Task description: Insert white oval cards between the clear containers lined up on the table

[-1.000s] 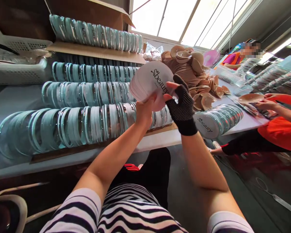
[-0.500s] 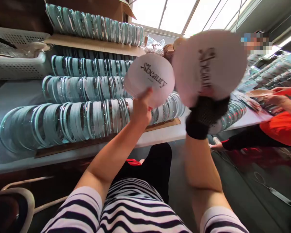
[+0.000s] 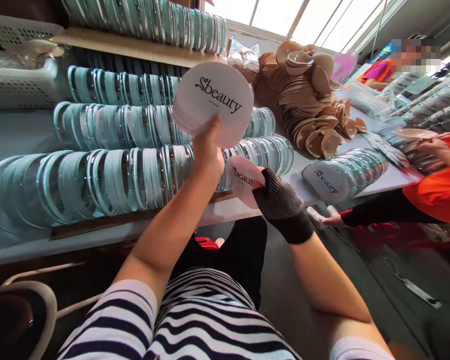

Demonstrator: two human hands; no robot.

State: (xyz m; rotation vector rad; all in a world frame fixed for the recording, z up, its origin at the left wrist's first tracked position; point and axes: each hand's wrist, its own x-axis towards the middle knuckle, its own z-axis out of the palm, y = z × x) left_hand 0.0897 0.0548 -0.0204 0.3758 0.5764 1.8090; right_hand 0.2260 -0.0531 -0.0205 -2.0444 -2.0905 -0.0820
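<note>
Sunlit windows run behind a long white tabletop [image 3: 247, 212] crowded with rows of round clear cases with mint-green rims [image 3: 97, 182], stood on edge on brown cardboard sheets.

Half a second ago the gloved right hand [image 3: 279, 202] held a single white round card marked "Sbeauty" [image 3: 242, 180] high in front of the camera; now it has dropped low to the tabletop's front edge, fingers closed on that card, just beside the nearest row of cases. The bare left hand [image 3: 208, 147] has stayed up, clamped from below on the stack of white round printed cards [image 3: 213, 102], thumb across its face.

The right hand's fingertips are covered by the black knit glove and partly hidden behind the card. The lower part of the single card's print is covered.

At left a white perforated plastic basket [image 3: 20, 87] is cut off by the frame edge; its contents are hard to make out. A heap of beige round pads [image 3: 303, 97] lies further back, and a short row of cases with printed cards [image 3: 339, 175] sits to the right, near a co-worker's orange sleeve [image 3: 440, 192].
</note>
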